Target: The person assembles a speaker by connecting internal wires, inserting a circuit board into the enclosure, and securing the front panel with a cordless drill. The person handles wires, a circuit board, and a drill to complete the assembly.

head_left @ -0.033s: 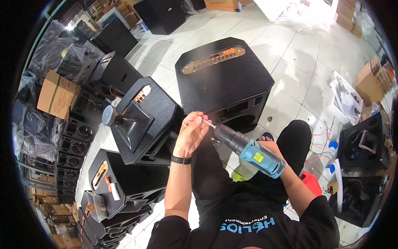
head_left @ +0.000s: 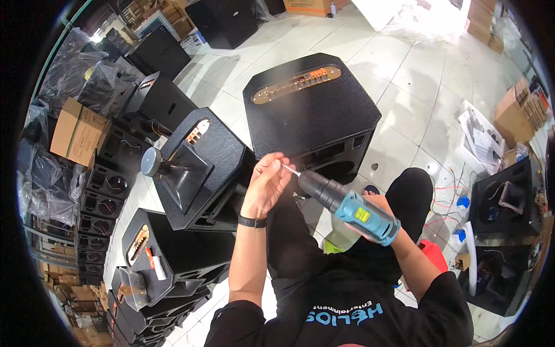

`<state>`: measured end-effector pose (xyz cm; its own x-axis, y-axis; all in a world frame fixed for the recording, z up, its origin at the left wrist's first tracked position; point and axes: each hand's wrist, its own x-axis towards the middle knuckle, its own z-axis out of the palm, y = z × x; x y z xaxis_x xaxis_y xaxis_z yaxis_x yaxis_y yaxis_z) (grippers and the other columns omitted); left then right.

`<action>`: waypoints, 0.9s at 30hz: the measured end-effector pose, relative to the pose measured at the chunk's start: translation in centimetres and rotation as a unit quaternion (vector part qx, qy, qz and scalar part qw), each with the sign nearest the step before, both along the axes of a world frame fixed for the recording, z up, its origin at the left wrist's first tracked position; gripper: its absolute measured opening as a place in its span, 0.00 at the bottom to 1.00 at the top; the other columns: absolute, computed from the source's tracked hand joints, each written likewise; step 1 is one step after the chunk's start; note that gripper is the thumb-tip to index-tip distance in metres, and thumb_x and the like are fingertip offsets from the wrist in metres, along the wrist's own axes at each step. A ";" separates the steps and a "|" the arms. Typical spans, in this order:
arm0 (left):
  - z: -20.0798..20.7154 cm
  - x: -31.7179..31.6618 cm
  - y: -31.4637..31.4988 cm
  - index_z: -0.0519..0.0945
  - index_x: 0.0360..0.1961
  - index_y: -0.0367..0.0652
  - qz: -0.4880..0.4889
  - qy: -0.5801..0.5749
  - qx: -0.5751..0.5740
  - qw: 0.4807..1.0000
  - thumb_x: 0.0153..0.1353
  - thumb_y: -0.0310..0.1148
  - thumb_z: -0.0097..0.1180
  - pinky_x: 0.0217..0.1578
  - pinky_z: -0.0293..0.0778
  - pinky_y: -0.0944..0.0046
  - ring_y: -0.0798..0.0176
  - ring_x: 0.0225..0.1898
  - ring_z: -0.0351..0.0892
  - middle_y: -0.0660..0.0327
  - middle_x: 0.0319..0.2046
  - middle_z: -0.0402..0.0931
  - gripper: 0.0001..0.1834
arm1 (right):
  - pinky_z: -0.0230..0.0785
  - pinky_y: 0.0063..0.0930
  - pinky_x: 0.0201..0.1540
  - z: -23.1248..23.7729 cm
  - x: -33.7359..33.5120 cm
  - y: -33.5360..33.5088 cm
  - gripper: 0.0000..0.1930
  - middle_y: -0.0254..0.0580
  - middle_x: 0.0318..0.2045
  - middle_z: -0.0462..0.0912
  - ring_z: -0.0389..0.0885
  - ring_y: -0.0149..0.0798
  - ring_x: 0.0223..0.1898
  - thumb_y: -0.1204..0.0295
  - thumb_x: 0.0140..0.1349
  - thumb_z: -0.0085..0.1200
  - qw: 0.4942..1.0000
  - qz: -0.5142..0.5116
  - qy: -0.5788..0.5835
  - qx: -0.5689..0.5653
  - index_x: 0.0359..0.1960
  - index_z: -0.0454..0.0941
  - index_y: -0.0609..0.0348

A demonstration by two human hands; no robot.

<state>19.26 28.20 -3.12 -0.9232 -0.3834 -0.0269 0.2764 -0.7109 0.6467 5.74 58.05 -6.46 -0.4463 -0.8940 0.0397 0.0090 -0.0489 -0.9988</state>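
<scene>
My right hand [head_left: 377, 202] grips a teal and black cordless drill [head_left: 361, 215], its nose pointing up and left. A thin metal bit [head_left: 292, 170] sticks out of the drill's dark front end. The fingertips of my left hand [head_left: 267, 184] are pinched together at the bit's tip. Whether they also hold a small screw there is hidden. Just beyond my hands stands a black speaker cabinet [head_left: 312, 110] with a gold control panel [head_left: 296, 84] on its top and openings in the side facing me.
On the left, a black horn [head_left: 188, 173] with a grey round driver lies on another cabinet [head_left: 222, 139]. A white tube [head_left: 159, 267] rests on a nearer cabinet. Open cabinets [head_left: 503, 196], loose wires [head_left: 451, 191] and a white foam tray [head_left: 481, 136] are at the right.
My left fingertips have lifted very slightly, and the drill has turned a little in my right hand. The cabinets have not moved.
</scene>
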 end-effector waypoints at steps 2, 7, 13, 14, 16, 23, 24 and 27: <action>0.7 -1.2 -0.7 0.81 0.58 0.39 0.016 0.000 -0.001 1.000 0.72 0.29 0.62 0.51 0.87 0.64 0.56 0.52 0.87 0.56 0.50 0.85 0.15 | 0.79 0.28 0.43 4.4 -0.9 -1.5 0.14 0.40 0.36 0.88 0.88 0.36 0.37 0.69 0.61 0.70 0.955 -0.051 0.281 -0.078 0.45 0.84 0.62; 5.7 -6.0 -3.7 0.70 0.71 0.39 -0.007 0.002 -0.140 0.990 0.73 0.33 0.62 0.57 0.84 0.58 0.53 0.57 0.85 0.51 0.59 0.82 0.29 | 0.79 0.32 0.43 8.8 -5.8 -2.9 0.19 0.38 0.40 0.88 0.85 0.34 0.38 0.66 0.61 0.73 0.993 -0.061 0.089 0.040 0.51 0.83 0.59; 4.8 -10.9 -12.3 0.76 0.66 0.34 0.196 -0.175 -0.465 0.845 0.73 0.33 0.62 0.54 0.80 0.62 0.62 0.54 0.85 0.51 0.58 0.82 0.24 | 0.74 0.25 0.29 21.6 -14.1 -11.5 0.17 0.39 0.28 0.85 0.78 0.29 0.20 0.71 0.54 0.63 0.977 -0.046 0.162 0.131 0.46 0.84 0.65; 4.9 -12.4 -13.2 0.77 0.64 0.33 0.225 -0.176 -0.501 0.817 0.73 0.32 0.60 0.53 0.80 0.62 0.62 0.54 0.85 0.50 0.58 0.83 0.22 | 0.73 0.26 0.27 22.7 -15.6 -13.2 0.16 0.40 0.26 0.85 0.77 0.30 0.19 0.71 0.53 0.63 0.967 -0.036 0.195 0.162 0.43 0.84 0.65; 6.9 -16.3 -12.9 0.79 0.63 0.34 0.265 -0.080 -0.567 0.776 0.74 0.35 0.59 0.55 0.79 0.61 0.60 0.55 0.84 0.51 0.57 0.83 0.21 | 0.72 0.27 0.23 24.2 -19.3 -16.0 0.12 0.41 0.24 0.84 0.77 0.30 0.18 0.71 0.52 0.63 0.944 -0.041 0.234 0.228 0.37 0.83 0.65; 19.9 -24.8 -9.3 0.86 0.56 0.41 0.291 0.224 -0.691 0.622 0.70 0.48 0.63 0.54 0.78 0.54 0.48 0.52 0.85 0.47 0.53 0.84 0.24 | 0.75 0.30 0.23 25.1 -23.4 -25.4 0.09 0.42 0.25 0.84 0.79 0.33 0.21 0.70 0.56 0.61 0.906 -0.016 0.252 0.340 0.33 0.82 0.64; 20.7 -25.7 -8.9 0.86 0.50 0.38 0.291 0.224 -0.700 0.612 0.69 0.46 0.63 0.50 0.79 0.55 0.48 0.47 0.86 0.46 0.46 0.85 0.21 | 0.75 0.30 0.23 25.1 -24.0 -26.1 0.09 0.42 0.25 0.83 0.79 0.33 0.21 0.70 0.56 0.61 0.903 0.002 0.262 0.341 0.33 0.82 0.64; 21.4 -27.1 -9.6 0.86 0.39 0.31 0.273 0.189 -0.731 0.597 0.69 0.43 0.63 0.41 0.80 0.56 0.47 0.36 0.88 0.45 0.33 0.86 0.20 | 0.75 0.30 0.23 25.9 -23.3 -28.1 0.08 0.41 0.24 0.82 0.78 0.33 0.20 0.71 0.54 0.61 0.889 0.008 0.293 0.351 0.30 0.81 0.64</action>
